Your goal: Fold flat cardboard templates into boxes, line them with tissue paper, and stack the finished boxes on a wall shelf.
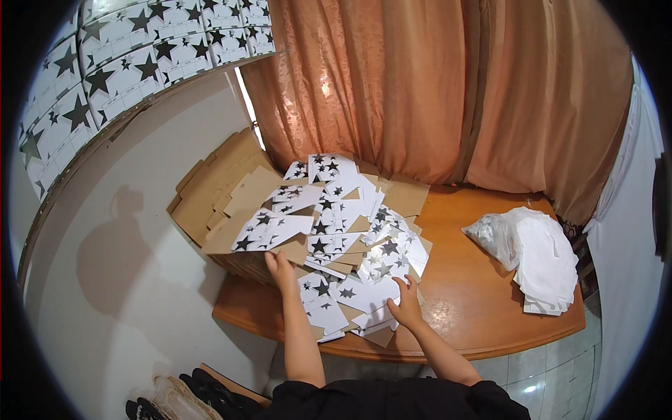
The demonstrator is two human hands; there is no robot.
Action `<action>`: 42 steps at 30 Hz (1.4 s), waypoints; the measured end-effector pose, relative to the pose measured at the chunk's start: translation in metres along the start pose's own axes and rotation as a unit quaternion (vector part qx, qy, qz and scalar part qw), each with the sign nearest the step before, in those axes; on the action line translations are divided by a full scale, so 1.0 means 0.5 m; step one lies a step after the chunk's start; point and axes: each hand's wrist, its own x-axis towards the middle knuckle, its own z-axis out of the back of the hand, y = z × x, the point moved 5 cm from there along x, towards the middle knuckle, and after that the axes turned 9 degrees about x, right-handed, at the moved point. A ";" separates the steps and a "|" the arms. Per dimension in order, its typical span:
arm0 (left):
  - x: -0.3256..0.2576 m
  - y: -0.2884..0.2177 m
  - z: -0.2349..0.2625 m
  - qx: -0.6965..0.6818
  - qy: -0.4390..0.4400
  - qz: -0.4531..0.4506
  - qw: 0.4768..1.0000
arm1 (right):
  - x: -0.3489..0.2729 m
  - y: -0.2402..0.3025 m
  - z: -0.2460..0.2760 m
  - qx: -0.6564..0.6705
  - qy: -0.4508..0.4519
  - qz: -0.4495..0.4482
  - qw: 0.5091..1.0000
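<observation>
My left hand is closed on the lower edge of a flat cardboard box blank, white with black stars on one part and brown on another. It is lifted at a tilt over the left side of a heap of similar blanks. My right hand is at the heap's near right side, with thumb and fingers apart. Its fingertips are at a white blank with silvery stars; whether they press on it is hard to tell. Nothing shows in its grasp.
A wooden table bears the heap. Large brown cardboard sheets lean at its left. A clear plastic bag and white sheets lie at the right. Star-printed boxes fill a shelf at upper left; orange curtains hang behind.
</observation>
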 end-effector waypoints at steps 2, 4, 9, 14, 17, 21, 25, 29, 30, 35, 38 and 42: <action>-0.065 -0.052 0.026 0.047 0.022 -0.047 0.998 | 0.005 0.011 0.017 0.029 -0.010 0.004 1.000; -0.152 -0.118 0.015 0.016 0.047 -0.042 0.998 | 0.007 -0.023 0.041 0.039 -0.035 0.023 0.998; -0.253 -0.173 0.040 -0.020 0.138 -0.042 0.989 | 0.020 -0.075 0.132 0.161 -0.078 -0.074 0.981; -0.329 -0.162 -0.014 -0.065 0.215 -0.011 0.974 | 0.017 -0.175 0.258 0.312 -0.104 -0.200 0.923; -0.364 -0.117 -0.069 -0.091 0.249 0.016 0.964 | 0.023 -0.216 0.366 0.493 -0.154 -0.104 0.850; -0.408 -0.047 -0.147 -0.086 0.319 0.075 0.941 | 0.019 -0.242 0.540 0.546 -0.210 0.088 0.807; -0.442 0.025 -0.229 -0.080 0.343 0.157 0.923 | -0.002 -0.226 0.659 0.506 -0.227 0.041 0.831; -0.475 0.094 -0.287 0.009 0.393 0.220 0.893 | -0.043 -0.241 0.702 0.522 -0.205 0.092 0.823; -0.487 0.102 -0.304 0.084 0.425 0.220 0.874 | -0.050 -0.231 0.699 0.500 -0.187 0.064 0.843; -0.578 0.075 -0.426 0.137 0.478 0.241 0.833 | -0.059 -0.276 0.672 0.443 -0.168 0.006 0.881; -0.564 0.109 -0.413 0.137 0.462 0.255 0.838 | -0.071 -0.322 0.657 0.477 -0.187 -0.029 0.858; -0.538 0.177 -0.343 0.272 0.530 0.201 0.778 | -0.098 -0.423 0.641 0.598 -0.254 -0.096 0.754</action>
